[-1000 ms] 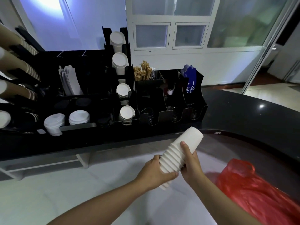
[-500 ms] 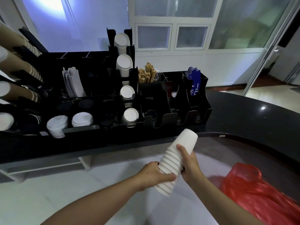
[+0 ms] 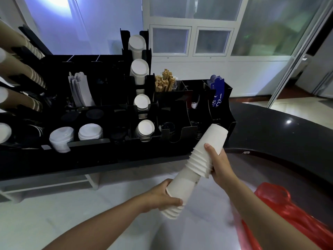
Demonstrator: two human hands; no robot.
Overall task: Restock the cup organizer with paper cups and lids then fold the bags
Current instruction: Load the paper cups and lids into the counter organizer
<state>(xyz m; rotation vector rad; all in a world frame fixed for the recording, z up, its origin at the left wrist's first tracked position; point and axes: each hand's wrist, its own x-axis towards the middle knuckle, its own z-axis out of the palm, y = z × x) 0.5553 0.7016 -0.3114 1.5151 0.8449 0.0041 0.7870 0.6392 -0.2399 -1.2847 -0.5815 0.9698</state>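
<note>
White paper cups (image 3: 201, 163), nested in one long stack, run on a slant through the lower middle of the frame, bottom end up toward the right and open mouths down toward the left. Your left hand (image 3: 162, 197) wraps the lower section near the rims, thumb across the front. Your right hand (image 3: 219, 163) grips the upper section, thumb lying along the cup wall and fingers curled behind it. The stack shows a stretch of smooth wall between the two bunches of rims, so the upper bunch sits partly drawn out from the lower one.

The black cup organizer (image 3: 111, 105) fills the middle and left of the frame on a dark counter (image 3: 281, 138) that curves to the right. Its central column holds four rows of white cups (image 3: 139, 69) lying with their bottoms facing you. White lids (image 3: 90, 131) sit in round wells at lower left, and wooden stirrers (image 3: 164, 83) stand just right of the column. A red plastic bag (image 3: 288, 215) lies crumpled at the lower right, below your right forearm.
</note>
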